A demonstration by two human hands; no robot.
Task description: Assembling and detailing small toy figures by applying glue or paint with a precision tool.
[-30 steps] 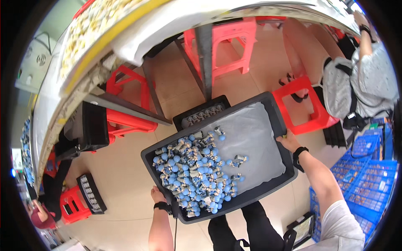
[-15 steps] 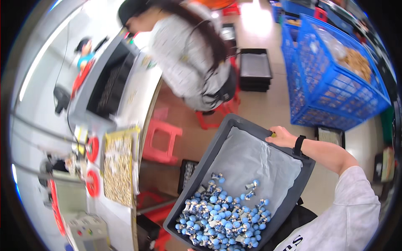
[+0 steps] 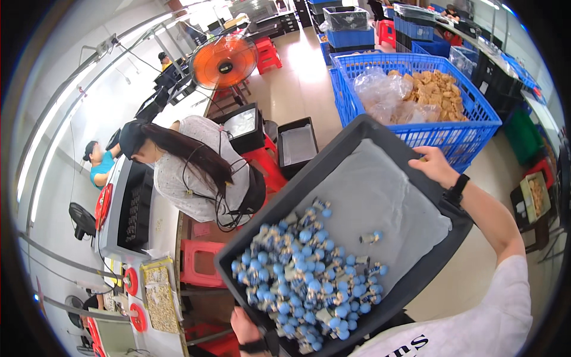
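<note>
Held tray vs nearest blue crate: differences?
The tray is dark with solid walls; the crate is blue lattice. The tray holds blue-topped figures, the crate tan pieces and clear plastic. Left hand and right hand hold the tray; no hand touches the crate. Both are open-topped.

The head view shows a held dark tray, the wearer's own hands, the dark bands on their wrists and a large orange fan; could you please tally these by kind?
Dark tray: 1
Hands, left hand and right hand: 2
Dark wristbands: 2
Large orange fan: 1
Total: 6
</note>
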